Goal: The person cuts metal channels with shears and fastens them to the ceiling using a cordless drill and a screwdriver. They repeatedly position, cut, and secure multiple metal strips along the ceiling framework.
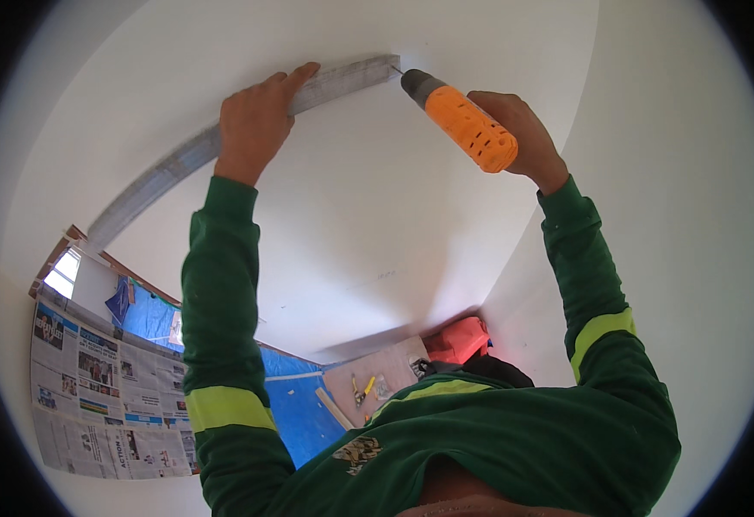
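In the head view, my left hand is curled around the grey bar, which rises from middle left to top centre; my right hand, wrapped round the orange drill, is nearer its upper-right end.

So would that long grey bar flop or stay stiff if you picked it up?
Probably stiff: the long grey bar looks thick and square-ended, and its curve is likely the lens. It might tip leftward, since a long stretch sticks out past the left hand.
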{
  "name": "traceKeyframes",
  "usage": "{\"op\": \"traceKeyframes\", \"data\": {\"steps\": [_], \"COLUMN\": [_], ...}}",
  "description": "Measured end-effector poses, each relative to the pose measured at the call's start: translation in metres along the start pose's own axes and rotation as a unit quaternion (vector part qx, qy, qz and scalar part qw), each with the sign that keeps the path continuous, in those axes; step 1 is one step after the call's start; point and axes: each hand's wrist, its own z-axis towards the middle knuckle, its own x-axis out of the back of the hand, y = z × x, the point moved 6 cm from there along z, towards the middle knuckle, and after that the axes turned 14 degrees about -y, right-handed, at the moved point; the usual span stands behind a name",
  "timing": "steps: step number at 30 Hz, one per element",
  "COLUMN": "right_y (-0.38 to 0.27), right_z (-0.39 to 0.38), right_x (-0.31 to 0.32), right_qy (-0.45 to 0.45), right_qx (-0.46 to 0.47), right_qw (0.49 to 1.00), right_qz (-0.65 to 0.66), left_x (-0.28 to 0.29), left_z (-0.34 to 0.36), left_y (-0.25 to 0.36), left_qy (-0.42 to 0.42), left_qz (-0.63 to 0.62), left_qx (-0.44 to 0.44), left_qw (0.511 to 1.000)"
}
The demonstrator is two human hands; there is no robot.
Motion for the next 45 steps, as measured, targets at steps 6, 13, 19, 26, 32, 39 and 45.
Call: {"op": "traceKeyframes", "data": {"steps": [6,13,19,26,32,39,45], "right_y": [-0.005,-0.005,0.0,-0.01,-0.052,-0.057,-0.037], "right_z": [0.001,0.006,0.004,-0.001,-0.021,-0.036,-0.02], "right_x": [0.004,0.004,0.004,-0.002,-0.016,-0.045,-0.062], "right_qy": [-0.01,-0.083,-0.061,-0.122,-0.249,-0.081,0.097], "right_qx": [0.003,-0.039,-0.028,0.011,0.098,0.056,-0.096], "right_qw": [0.995,0.971,0.954,0.972,0.963,0.976,0.906], "right_qz": [-0.097,-0.222,-0.293,-0.201,0.032,0.197,0.401], "left_x": [0.01,0.014,0.016,0.035,0.042,0.052,-0.002], "left_z": [0.017,0.034,0.034,-0.002,-0.053,-0.072,-0.048], "left_y": [-0.006,-0.005,-0.009,0.001,0.019,-0.03,-0.025], "left_qy": [0.005,0.012,-0.025,-0.081,-0.125,-0.125,-0.108], "left_qz": [0.045,0.094,0.036,0.034,0.179,-0.015,-0.125], "left_qx": [-0.065,-0.127,-0.108,-0.101,-0.148,0.023,0.134], "left_qw": [0.997,0.987,0.993,0.991,0.965,0.992,0.977]}}
